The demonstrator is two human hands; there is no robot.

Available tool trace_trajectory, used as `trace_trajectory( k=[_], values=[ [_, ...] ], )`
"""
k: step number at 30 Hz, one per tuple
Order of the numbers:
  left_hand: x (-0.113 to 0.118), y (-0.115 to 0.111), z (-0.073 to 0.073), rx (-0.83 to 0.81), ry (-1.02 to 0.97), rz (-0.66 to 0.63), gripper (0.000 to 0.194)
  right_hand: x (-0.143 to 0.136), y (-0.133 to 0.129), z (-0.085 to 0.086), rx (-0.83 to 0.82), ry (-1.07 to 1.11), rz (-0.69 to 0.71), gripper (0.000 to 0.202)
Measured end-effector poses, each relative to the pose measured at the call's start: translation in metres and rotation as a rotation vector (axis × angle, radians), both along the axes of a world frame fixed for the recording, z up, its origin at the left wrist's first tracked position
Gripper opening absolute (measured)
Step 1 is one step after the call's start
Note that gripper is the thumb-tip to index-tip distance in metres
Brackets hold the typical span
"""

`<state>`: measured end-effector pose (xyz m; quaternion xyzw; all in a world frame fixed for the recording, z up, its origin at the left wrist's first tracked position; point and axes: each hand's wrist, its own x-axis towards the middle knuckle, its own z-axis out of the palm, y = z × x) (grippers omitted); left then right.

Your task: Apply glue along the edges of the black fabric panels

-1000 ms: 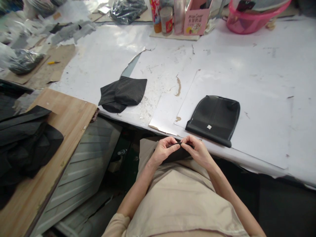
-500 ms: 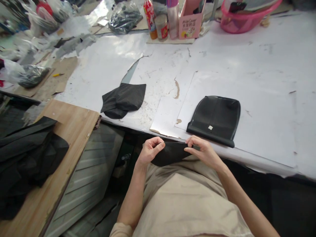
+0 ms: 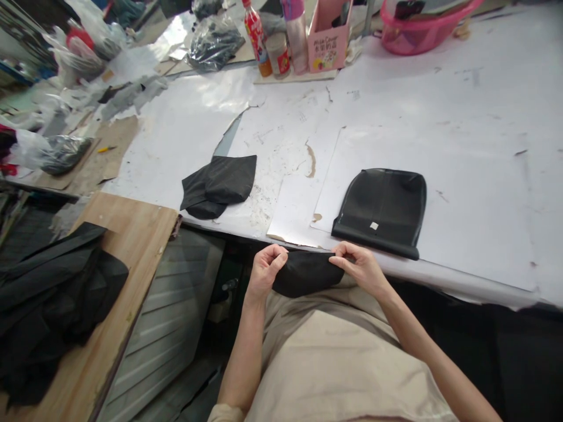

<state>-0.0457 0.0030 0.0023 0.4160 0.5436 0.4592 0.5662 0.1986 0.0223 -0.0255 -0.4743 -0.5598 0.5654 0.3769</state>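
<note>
A small black fabric piece (image 3: pixel 308 274) with a straight top edge and a rounded lower edge hangs between my hands, just off the table's front edge. My left hand (image 3: pixel 267 268) pinches its top left corner between thumb and fingers. At the top right corner, my right hand (image 3: pixel 357 265) pinches it the same way. On the white table, ahead and to the right, lies a larger black piece (image 3: pixel 382 208) with a rolled front edge and a small white tag. Overlapping black pieces (image 3: pixel 220 184) lie on the table ahead and to the left.
A wooden board (image 3: pixel 145 234) at the left bears a pile of black fabric (image 3: pixel 65 305). Along the back stand a red-labelled bottle (image 3: pixel 255 38), a glass jar (image 3: pixel 278 55), a pink box (image 3: pixel 329 41) and a pink basket (image 3: pixel 411 35). Plastic bags lie at the far left.
The view has shifted slightly. My right hand has moved its grip a little along the top edge, and the fabric between my hands now faces me more fully.
</note>
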Motion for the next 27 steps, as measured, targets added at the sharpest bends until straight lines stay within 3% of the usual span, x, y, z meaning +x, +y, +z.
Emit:
trace_trajectory(
  k=[8, 21, 24, 27],
  values=[
    [0.001, 0.002, -0.001, -0.006, 0.046, 0.012, 0.041, -0.002, 0.000, -0.001, -0.046, 0.068, -0.041, 0.034],
    [0.005, 0.001, 0.004, 0.026, -0.051, 0.036, 0.039, -0.010, 0.000, 0.005, -0.120, 0.122, -0.073, 0.038],
    [-0.004, 0.003, 0.010, 0.008, 0.044, -0.021, 0.022, -0.011, 0.000, 0.008, -0.073, 0.069, -0.055, 0.036],
    [-0.007, 0.005, 0.025, 0.047, 0.346, -0.164, 0.017, -0.017, 0.003, 0.015, -0.002, 0.005, -0.008, 0.033]
  ],
)
